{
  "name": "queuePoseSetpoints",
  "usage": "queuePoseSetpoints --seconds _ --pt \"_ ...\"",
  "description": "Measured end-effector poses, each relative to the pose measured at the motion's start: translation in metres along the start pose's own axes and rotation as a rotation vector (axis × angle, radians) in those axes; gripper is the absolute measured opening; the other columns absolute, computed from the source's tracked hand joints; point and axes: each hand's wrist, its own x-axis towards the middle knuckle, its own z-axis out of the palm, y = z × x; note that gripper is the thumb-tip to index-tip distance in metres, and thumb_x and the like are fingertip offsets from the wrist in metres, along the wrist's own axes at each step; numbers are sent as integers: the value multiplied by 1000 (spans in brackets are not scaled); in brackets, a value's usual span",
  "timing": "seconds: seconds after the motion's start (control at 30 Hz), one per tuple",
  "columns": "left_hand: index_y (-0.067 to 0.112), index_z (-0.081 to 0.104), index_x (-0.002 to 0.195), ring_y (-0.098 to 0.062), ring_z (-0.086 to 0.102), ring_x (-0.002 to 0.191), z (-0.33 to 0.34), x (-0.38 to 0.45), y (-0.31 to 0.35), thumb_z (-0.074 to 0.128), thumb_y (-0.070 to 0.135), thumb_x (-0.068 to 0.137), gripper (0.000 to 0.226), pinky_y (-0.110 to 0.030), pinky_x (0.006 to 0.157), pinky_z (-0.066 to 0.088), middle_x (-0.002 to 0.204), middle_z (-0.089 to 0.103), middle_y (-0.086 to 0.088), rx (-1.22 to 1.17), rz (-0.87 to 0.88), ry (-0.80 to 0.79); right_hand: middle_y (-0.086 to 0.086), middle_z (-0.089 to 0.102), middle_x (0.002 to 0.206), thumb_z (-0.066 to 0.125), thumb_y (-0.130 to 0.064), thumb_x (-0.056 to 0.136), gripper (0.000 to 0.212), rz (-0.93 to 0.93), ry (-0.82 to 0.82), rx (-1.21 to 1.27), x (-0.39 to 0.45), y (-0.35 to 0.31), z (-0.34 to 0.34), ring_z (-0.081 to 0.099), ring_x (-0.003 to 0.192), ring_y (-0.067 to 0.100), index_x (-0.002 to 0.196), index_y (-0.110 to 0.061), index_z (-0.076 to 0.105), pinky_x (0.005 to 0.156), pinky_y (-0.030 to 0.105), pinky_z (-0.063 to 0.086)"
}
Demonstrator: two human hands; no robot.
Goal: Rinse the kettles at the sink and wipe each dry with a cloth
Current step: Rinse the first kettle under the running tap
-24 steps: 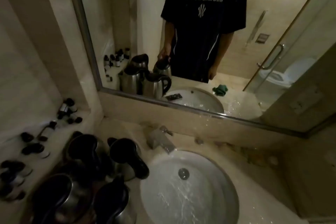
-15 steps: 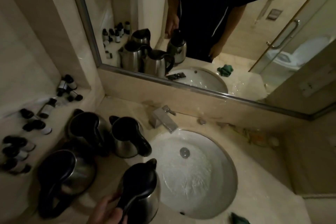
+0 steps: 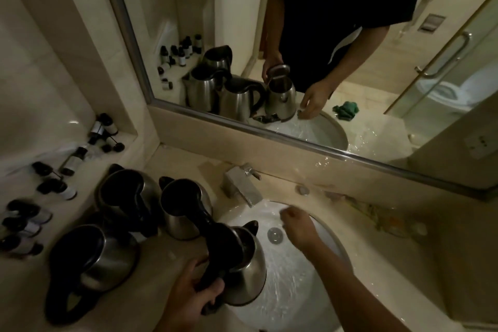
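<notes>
Steel kettle (image 3: 246, 272) sits in your left hand (image 3: 192, 302), gripped by its black handle, lid up, over the sink (image 3: 318, 302); your right hand (image 3: 297, 226) reaches loosely curled under the tap (image 3: 242, 186), holding nothing.

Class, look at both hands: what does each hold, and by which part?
The left hand grips a steel kettle by its black handle, over the sink. The right hand holds nothing.

Brushed-steel kettle (image 3: 249, 272), glossy black handle (image 3: 213, 277)
</notes>
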Motion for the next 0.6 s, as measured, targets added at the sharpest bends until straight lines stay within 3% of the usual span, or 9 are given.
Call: queuePoseSetpoints --seconds 0.07,0.13,0.2,0.3,0.37,0.43,0.5,0.6 --pt "17 56 124 -22 71 63 11 19 -9 87 2 45 86 -32 53 54 86 75 -17 73 -13 74 15 68 92 45 -24 108 31 -71 -36 -26 32 -29 13 61 85 29 92 -3 62 78 41 48" --pt "24 55 126 -11 73 80 20 31 -8 92 0 48 90 -26 68 57 106 73 -9 27 -15 68 17 69 96 42 -22 108 33 -146 -97 -77 56 -57 24 64 92 34 91 -2 62 78 38 46" --pt "22 58 124 -4 70 85 21 51 -18 82 -7 69 67 -17 78 52 103 70 0 -72 -49 -1 24 72 108 41 -19 108 36 -171 -168 -167 76 -74 34 68 103 39 100 3 69 86 40 50" --pt "15 63 127 -27 72 81 29 75 -27 78 -17 72 66 -34 66 57 97 77 -9 -20 -45 55 25 70 119 48 -11 105 25 -222 -275 -386 96 -89 37 64 101 32 107 2 69 83 35 46" --pt "12 61 132 -21 74 83 33 93 -31 80 -15 71 70 -30 67 58 98 78 -5 68 -7 139 22 69 123 53 -8 103 24 -232 -296 -486 112 -94 31 65 108 33 117 3 69 87 35 48" --pt "15 64 124 -16 73 91 31 106 -35 75 -13 79 55 -24 69 58 97 78 2 75 17 133 19 69 119 50 -9 106 26 -258 -275 -558 129 -94 24 65 114 33 117 1 70 91 36 50" --pt "15 67 116 -26 69 96 30 118 -45 61 -14 90 39 -27 62 59 92 78 -2 67 33 109 18 68 110 47 -12 108 27 -235 -223 -435 140 -86 21 62 104 30 107 -3 72 82 32 44" --pt "13 63 124 -15 72 93 41 136 -57 70 -24 76 60 -23 67 57 95 79 4 119 103 204 18 70 114 45 -12 106 26 -133 -96 -62 126 -61 29 61 101 29 108 -4 70 82 28 38"
